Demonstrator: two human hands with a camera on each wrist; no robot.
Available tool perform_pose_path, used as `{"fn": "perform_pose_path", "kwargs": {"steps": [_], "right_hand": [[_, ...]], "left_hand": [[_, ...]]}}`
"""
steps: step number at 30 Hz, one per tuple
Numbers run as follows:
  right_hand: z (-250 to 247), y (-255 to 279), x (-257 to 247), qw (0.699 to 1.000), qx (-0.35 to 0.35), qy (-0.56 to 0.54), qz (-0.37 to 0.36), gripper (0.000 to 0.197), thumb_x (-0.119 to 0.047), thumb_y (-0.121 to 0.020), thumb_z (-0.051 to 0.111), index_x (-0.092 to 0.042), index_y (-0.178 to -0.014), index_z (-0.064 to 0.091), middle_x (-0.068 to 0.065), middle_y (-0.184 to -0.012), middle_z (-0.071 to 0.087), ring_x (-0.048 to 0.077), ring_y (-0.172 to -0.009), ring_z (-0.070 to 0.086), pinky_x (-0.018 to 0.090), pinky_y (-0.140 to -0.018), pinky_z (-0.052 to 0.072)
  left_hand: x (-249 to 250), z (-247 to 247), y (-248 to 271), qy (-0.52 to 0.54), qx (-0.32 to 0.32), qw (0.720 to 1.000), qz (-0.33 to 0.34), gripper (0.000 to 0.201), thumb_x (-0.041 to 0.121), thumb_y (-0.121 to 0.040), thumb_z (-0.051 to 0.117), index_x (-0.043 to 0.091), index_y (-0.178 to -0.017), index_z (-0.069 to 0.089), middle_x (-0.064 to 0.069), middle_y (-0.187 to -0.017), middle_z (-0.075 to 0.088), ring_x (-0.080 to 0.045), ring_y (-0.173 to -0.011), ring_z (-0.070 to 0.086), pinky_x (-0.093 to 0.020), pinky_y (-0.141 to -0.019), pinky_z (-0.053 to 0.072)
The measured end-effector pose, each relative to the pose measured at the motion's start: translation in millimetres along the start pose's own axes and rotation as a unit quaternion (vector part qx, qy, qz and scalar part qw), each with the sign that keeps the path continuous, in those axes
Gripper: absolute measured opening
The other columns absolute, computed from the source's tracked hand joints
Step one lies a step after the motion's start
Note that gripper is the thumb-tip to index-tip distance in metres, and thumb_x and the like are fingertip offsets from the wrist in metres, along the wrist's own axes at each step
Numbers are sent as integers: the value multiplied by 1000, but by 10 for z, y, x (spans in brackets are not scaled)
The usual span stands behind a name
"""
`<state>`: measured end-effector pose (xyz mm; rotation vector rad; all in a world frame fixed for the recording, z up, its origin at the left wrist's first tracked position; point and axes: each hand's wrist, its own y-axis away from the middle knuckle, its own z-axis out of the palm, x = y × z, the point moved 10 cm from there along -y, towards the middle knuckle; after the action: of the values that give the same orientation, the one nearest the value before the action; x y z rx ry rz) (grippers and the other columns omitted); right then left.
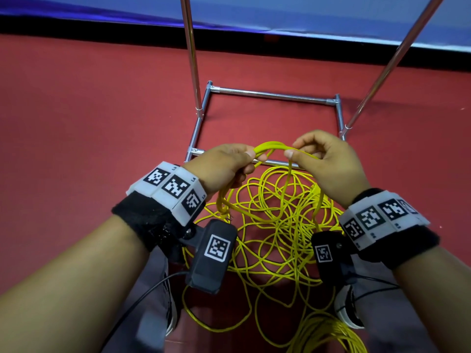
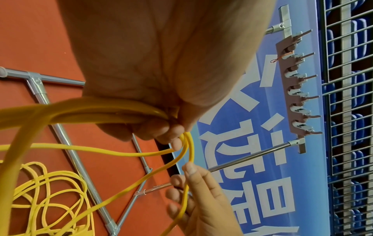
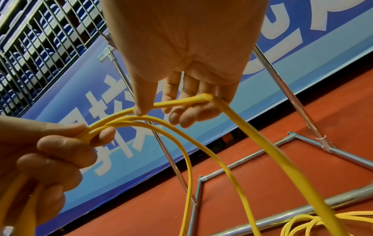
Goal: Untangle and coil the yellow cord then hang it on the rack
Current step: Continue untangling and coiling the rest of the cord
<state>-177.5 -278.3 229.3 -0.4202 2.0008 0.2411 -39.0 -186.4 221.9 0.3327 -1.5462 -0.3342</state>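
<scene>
A long yellow cord [image 1: 275, 220] lies in a loose tangle on the red floor below my hands. My left hand [image 1: 229, 161] grips a few gathered loops of it [image 2: 113, 111] in a curled fist. My right hand [image 1: 318, 159] pinches one strand [image 3: 181, 101] between thumb and fingers, and that strand arches across to the left hand. The metal rack [image 1: 267, 94] stands just beyond my hands, its base frame on the floor. A hook bar [image 2: 292, 83] with several hooks sits at the rack's top in the left wrist view.
Two slanted rack poles [image 1: 190, 47] rise on either side of the base. A blue banner wall [image 1: 305, 11] runs behind the rack, with a wire fence [image 2: 347, 111] beyond it. My shoes [image 1: 349, 309] stand among the cord loops. Black sensor cables [image 1: 142, 296] hang from my wrists.
</scene>
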Motion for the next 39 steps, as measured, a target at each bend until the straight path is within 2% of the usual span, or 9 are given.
{"fn": "perform_pose_path", "kwargs": {"steps": [3, 7, 10, 12, 15, 27, 31, 35, 39], "right_hand": [[67, 16, 212, 997, -42, 41, 48, 11, -33, -83, 68, -28, -87, 59, 8, -82, 67, 25, -71, 61, 34, -70, 49], [228, 159, 528, 980, -127, 93, 125, 15, -18, -90, 57, -28, -100, 54, 15, -94, 69, 22, -64, 53, 28, -60, 43], [267, 216, 587, 973, -152, 94, 147, 18, -5, -93, 45, -20, -93, 55, 4, -88, 71, 33, -78, 60, 33, -69, 47], [258, 225, 601, 974, -142, 47, 173, 18, -4, -95, 43, -20, -93, 52, 3, -86, 70, 25, -76, 59, 36, -70, 47], [265, 241, 557, 967, -100, -92, 216, 14, -5, -98, 41, -14, -110, 44, 5, -81, 65, 19, -70, 59, 29, -59, 54], [402, 206, 225, 930, -109, -267, 228, 23, -10, -101, 38, -15, -120, 50, 5, -80, 56, 17, -67, 64, 28, -57, 56], [418, 190, 123, 911, -126, -324, 220, 26, -8, -101, 35, -13, -122, 50, 5, -77, 55, 16, -63, 68, 25, -50, 54], [397, 143, 12, 911, -123, -346, 186, 25, -9, -101, 36, -16, -118, 52, 5, -80, 56, 15, -64, 68, 28, -57, 57], [330, 108, -26, 924, -76, -341, 155, 19, -14, -99, 43, -18, -115, 52, 4, -87, 59, 18, -74, 67, 29, -63, 58]], "left_hand": [[32, -51, 4, 14, 19, 1000, 4, 28, 13, -103, 31, 14, -93, 57, 4, -62, 37, -3, -46, 33, -18, -53, 28], [70, -207, 12, 63, 74, 995, 14, 28, 13, -103, 32, 13, -93, 58, 3, -63, 37, -5, -49, 31, -21, -55, 27], [92, -295, 16, 85, 101, 991, 28, 27, 13, -103, 33, 13, -91, 58, 3, -63, 38, -7, -51, 31, -21, -55, 27], [79, -306, 8, 79, 108, 991, 29, 27, 12, -103, 33, 13, -90, 57, 2, -64, 40, -7, -53, 33, -20, -55, 27], [35, -222, -22, 53, 101, 993, 28, 26, 9, -102, 33, 14, -88, 55, 2, -65, 43, -7, -54, 36, -20, -56, 29], [-141, 124, -82, -14, 32, 999, 1, 17, 7, -101, 36, 17, -96, 49, 2, -79, 60, -8, -68, 57, -17, -53, 43], [-181, 235, -81, -9, 14, 1000, 3, 18, 4, -100, 39, 18, -94, 48, 12, -64, 63, -11, -63, 53, -23, -52, 44], [-175, 323, -69, -22, -10, 1000, -2, 16, 5, -100, 39, 10, -114, 46, -14, -90, 58, -27, -81, 56, -31, -63, 48], [-114, 212, -64, 24, 16, 1000, -1, 14, 4, -101, 35, 14, -98, 45, -5, -81, 62, -21, -67, 57, -31, -61, 49]]}}
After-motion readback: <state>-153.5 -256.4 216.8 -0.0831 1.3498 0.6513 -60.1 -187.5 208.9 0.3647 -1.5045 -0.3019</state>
